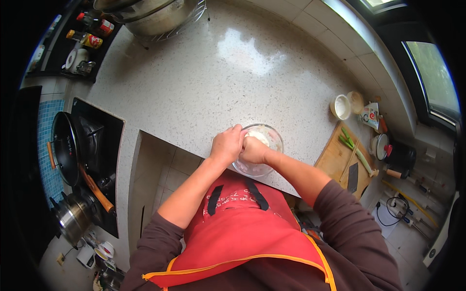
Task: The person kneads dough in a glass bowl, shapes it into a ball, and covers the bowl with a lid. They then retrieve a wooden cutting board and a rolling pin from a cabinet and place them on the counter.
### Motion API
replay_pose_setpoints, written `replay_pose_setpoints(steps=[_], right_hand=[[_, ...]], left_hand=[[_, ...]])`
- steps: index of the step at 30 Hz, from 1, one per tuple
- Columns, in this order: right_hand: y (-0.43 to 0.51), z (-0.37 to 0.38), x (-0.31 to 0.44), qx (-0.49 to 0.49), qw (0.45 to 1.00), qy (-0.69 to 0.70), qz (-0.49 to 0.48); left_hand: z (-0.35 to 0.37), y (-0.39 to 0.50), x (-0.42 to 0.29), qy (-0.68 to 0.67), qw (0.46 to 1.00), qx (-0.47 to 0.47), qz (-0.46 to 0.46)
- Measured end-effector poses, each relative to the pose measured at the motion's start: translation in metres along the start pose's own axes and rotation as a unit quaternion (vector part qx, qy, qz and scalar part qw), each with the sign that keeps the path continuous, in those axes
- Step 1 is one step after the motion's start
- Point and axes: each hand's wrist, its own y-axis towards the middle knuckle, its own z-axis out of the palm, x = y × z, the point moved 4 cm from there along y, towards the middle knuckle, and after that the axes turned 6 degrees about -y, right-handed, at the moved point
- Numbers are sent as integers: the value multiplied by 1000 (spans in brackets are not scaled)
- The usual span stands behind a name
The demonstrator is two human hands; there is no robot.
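Observation:
A clear glass bowl (279,140) stands at the front edge of the speckled countertop, right before me. White dough (257,136) lies inside it, partly covered by my hands. My left hand (226,145) grips the bowl's left rim. Down in the bowl, my right hand (253,150) is curled into a fist against the dough. Its fingertips are hidden, and I see no tool in it.
Right of the bowl, a wooden cutting board (329,156) carries green onion (358,154), chopsticks (348,160) and a dark blade (352,177). Behind it is a white-filled tub (342,107). A wok (65,149) sits on the left stove. A large pot (156,20) stands far left.

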Motion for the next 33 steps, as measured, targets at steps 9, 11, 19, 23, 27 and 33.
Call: replay_pose_setpoints(steps=[9, 11, 19, 23, 27, 33], right_hand=[[-69, -10, 45, -128, 991, -19, -30], [-77, -26, 47, -278, 949, -143, -43], [-51, -26, 46, -276, 925, -260, -20], [-66, -31, 53, -264, 914, -288, -113], [-67, -37, 35, -165, 981, -83, -54], [-52, -25, 2, -75, 980, 174, 67]], left_hand=[[-6, 6, -7, 55, 998, -9, 34], [-5, 6, -5, 56, 997, -14, 42], [-1, 3, -2, 67, 995, -40, 69], [-1, 1, -4, 63, 996, -41, 48], [-6, 3, -3, 12, 999, -21, 41], [2, -18, 14, -128, 991, -44, 17]])
